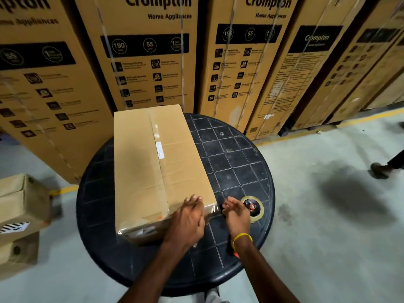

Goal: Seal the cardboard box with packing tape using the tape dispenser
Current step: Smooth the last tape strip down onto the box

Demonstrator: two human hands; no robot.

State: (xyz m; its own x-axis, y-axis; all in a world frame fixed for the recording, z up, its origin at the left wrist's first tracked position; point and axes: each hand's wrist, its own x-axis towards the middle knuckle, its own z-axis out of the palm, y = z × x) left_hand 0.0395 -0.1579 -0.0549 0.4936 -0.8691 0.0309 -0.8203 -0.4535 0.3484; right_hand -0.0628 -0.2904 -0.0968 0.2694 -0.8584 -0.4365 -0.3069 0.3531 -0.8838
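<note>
A plain cardboard box (pixel 144 167) lies lengthwise on a round black table (pixel 240 162), with clear tape along its centre seam and over its near edge. My left hand (pixel 188 219) presses flat on the box's near right corner, fingers straight. Beside that corner, my right hand (pixel 236 215) grips the tape dispenser (pixel 252 208), a black and red holder with a roll of clear tape, just above the tabletop. A short stretch of tape runs from the dispenser to the box corner.
Tall printed appliance cartons (pixel 153 51) stand right behind the table. Smaller cardboard boxes (pixel 19 213) sit on the floor at left. A person's shoe (pixel 380 170) shows at the right edge. A yellow line (pixel 328 125) marks the concrete floor.
</note>
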